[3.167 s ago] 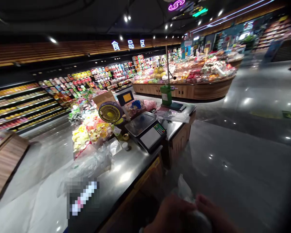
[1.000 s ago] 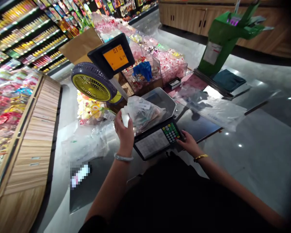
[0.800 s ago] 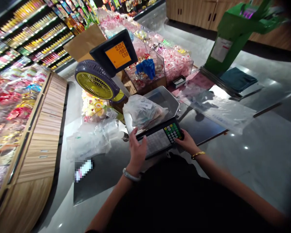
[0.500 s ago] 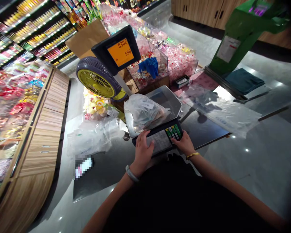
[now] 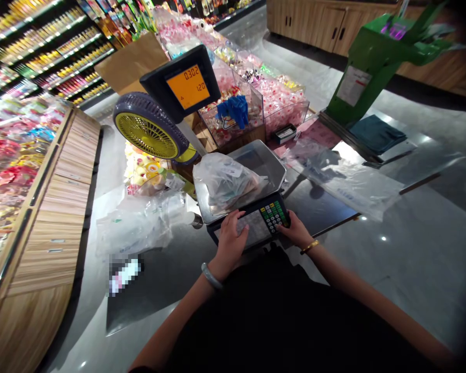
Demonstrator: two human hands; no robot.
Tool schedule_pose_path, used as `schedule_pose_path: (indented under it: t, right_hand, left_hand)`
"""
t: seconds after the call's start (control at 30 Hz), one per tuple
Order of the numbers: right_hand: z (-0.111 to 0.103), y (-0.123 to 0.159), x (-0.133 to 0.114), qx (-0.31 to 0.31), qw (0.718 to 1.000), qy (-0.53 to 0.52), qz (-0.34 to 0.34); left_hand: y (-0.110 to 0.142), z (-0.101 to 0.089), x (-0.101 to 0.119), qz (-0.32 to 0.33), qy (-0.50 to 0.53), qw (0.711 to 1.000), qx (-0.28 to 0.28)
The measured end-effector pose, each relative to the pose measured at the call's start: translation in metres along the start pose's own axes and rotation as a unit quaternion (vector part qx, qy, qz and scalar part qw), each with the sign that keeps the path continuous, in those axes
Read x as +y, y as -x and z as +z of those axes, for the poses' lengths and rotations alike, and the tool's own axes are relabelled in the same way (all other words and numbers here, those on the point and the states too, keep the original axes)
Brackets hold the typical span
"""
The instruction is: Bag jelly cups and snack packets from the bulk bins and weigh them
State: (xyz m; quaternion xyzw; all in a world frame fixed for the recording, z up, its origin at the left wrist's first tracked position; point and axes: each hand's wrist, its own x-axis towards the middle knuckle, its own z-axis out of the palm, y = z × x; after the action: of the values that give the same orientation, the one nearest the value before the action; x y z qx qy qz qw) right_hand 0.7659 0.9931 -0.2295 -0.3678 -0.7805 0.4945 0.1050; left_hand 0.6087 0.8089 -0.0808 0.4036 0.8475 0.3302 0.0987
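A clear plastic bag of goods (image 5: 225,182) lies on the steel pan of a weighing scale (image 5: 266,163). My left hand (image 5: 232,239) rests on the scale's grey key panel, fingers stretched flat over the keys. My right hand (image 5: 294,231) sits at the right corner of the scale beside the coloured keypad (image 5: 273,215), fingers extended onto it. The scale's raised display (image 5: 189,86) glows orange with numbers. Neither hand holds anything.
A purple and yellow fan (image 5: 149,128) stands left of the scale. Loose plastic bags (image 5: 140,224) lie on the dark counter (image 5: 166,274), more film (image 5: 345,181) to the right. Candy bins (image 5: 272,98), a green stand (image 5: 368,62) and a wooden display (image 5: 42,207) surround it.
My left hand let go of the bag on the pan and came down onto the key panel. The display numbers changed. My right hand stayed at the keypad.
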Motion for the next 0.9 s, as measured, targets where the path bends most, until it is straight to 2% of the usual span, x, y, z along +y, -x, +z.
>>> schedule_pose_path:
  t: [0.33, 0.57, 0.67, 0.8, 0.9]
  right_hand:
    - [0.005, 0.006, -0.009, 0.012, 0.999, 0.031, 0.018]
    - [0.013, 0.010, -0.016, 0.043, 0.997, 0.052, 0.034]
    - [0.008, 0.007, -0.013, 0.024, 0.998, 0.047, 0.036]
    - [-0.008, -0.014, -0.004, 0.010, 1.000, 0.005, -0.003]
    - [-0.025, -0.045, -0.004, 0.077, 0.997, 0.024, -0.015]
  left_hand:
    - [0.000, 0.005, 0.000, 0.000, 0.004, 1.000, -0.006]
    - [0.000, 0.010, 0.003, 0.013, -0.002, 1.000, -0.005]
    - [-0.002, 0.015, 0.009, 0.021, -0.002, 1.000, -0.016]
    - [-0.004, 0.018, 0.019, 0.032, -0.002, 0.999, -0.035]
    - [-0.004, 0.017, 0.023, 0.038, -0.005, 0.998, -0.042]
